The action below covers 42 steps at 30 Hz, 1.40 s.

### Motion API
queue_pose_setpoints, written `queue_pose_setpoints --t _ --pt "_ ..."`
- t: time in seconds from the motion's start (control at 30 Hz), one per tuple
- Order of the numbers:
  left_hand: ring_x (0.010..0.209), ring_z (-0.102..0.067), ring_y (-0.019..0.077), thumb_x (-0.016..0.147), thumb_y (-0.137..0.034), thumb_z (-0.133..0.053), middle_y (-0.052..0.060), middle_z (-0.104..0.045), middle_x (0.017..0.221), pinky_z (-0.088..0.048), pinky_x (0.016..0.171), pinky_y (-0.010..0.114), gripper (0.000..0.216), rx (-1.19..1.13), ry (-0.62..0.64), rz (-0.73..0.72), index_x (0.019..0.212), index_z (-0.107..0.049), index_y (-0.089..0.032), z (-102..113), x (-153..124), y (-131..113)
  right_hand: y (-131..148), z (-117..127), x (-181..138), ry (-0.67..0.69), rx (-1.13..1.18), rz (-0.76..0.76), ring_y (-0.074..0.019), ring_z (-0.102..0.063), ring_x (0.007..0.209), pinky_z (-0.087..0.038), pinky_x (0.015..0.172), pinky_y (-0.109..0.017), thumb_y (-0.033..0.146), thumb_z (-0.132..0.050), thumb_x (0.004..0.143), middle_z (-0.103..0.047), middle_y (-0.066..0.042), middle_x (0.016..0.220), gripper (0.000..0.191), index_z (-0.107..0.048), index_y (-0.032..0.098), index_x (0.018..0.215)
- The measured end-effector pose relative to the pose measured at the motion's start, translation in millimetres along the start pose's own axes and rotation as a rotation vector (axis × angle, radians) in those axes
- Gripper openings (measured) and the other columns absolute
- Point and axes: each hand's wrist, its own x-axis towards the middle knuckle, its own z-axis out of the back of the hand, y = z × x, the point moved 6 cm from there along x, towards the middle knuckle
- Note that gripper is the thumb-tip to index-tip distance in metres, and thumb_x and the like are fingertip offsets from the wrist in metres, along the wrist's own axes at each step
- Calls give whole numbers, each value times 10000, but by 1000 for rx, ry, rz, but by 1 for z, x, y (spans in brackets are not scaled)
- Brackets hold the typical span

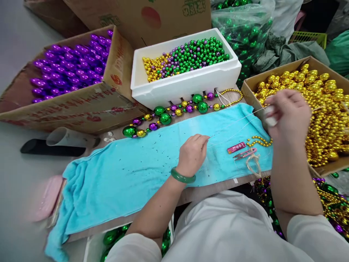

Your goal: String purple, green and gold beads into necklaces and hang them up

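Note:
My left hand (192, 154), with a green bangle at the wrist, is closed in a pinch on one end of a thin white thread (242, 117) above a turquoise towel (152, 160). To the right, my right hand (289, 112) is raised and closed on the thread, which stretches between both hands. White coverings (270, 115) show on its fingers. Below the thread lie a small red packet (236, 147), pink-handled thread snips (244, 154) and a short gold bead strand (259, 140). A finished-looking bead string (165, 118) in green, purple and gold runs along the towel's far edge.
Behind the towel stands a white foam box (188, 78) of small mixed beads. A carton (111, 87) of purple beads is at left, and another carton (289, 69) of gold beads at right. A clear cup (61, 137) and a pink case (49, 196) sit on the left.

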Motion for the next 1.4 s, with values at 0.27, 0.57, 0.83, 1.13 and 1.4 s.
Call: queue_pose_setpoints --t 0.27,0.57,0.83,1.13,1.4 --pt "986 -617 227 896 -211 -429 84 -672 1072 -476 841 328 301 121 133 -36 1106 -640 -169 -26 61 3 -33 -3 51 353 -757 -25 -213 -618 939 -494 803 -357 213 -605 785 -651 -67 1005 233 -602 170 1014" --pt "952 -601 277 933 -282 -236 155 -628 1075 -481 829 410 464 319 491 -132 1182 -596 -129 -102 85 12 -6 105 32 163 -1287 18 -211 -605 873 -449 769 -315 294 -455 883 -684 -72 922 228 -657 189 871" --pt "986 -601 299 895 -446 -254 93 -652 1061 -459 940 454 493 288 369 -133 1130 -597 -181 -97 81 32 0 319 71 -358 -1661 -354 -292 -573 1039 -425 867 -369 168 -360 875 -630 -180 1126 364 -647 124 1095" --pt "1058 -596 318 885 -472 -231 190 -643 1085 -403 1027 459 582 198 440 -77 1104 -609 -87 -94 77 48 -36 345 137 -196 -1658 -352 -311 -486 1145 -377 971 -394 447 -414 909 -480 -189 1308 524 -488 142 1329" --pt "1050 -613 294 870 -518 -262 144 -649 1105 -424 1007 442 558 142 489 34 1073 -624 -145 -93 70 54 -70 328 155 -55 -1681 -368 -385 -273 1302 -293 1006 -562 670 -385 843 -356 -197 1429 731 -349 213 1413"
